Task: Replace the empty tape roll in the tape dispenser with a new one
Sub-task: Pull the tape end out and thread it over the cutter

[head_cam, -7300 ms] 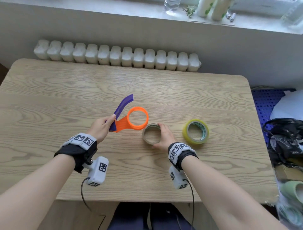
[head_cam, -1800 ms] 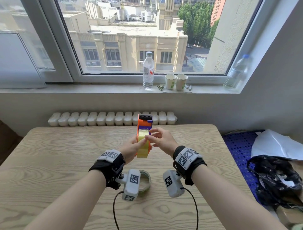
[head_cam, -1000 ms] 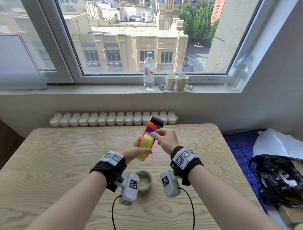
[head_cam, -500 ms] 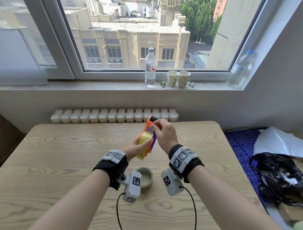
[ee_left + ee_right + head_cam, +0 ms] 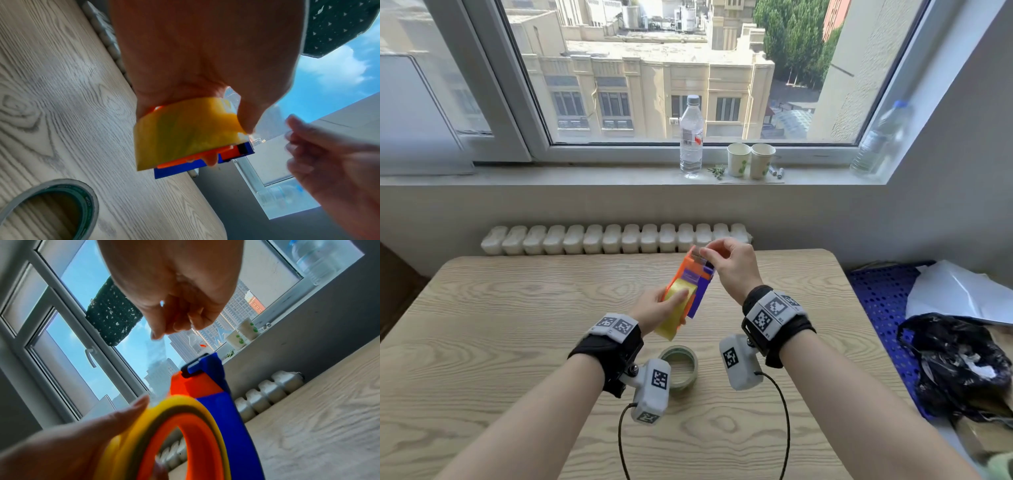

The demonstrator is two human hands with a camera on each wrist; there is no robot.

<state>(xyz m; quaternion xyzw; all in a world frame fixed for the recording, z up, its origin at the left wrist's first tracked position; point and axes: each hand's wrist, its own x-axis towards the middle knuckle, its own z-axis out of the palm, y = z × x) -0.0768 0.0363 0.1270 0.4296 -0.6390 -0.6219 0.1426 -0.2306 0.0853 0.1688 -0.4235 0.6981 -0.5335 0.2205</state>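
Yellow new tape roll [image 5: 675,306], seated in the orange-and-blue tape dispenser [image 5: 697,278], is gripped by the left hand [image 5: 654,310] at frame centre; the right hand [image 5: 734,265] pinches its clear tape end above. Below them, the empty roll [image 5: 681,366] lies on the wooden table [image 5: 500,325].

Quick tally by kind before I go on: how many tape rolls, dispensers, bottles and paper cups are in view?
Tape rolls: 2, the yellow roll on the dispenser and the empty roll lying on the table.
Dispensers: 1, the orange and blue dispenser, held up in both hands.
Bottles: 2, bottle by the cups, corner bottle.
Paper cups: 2, first cup, second cup.
Total: 7.
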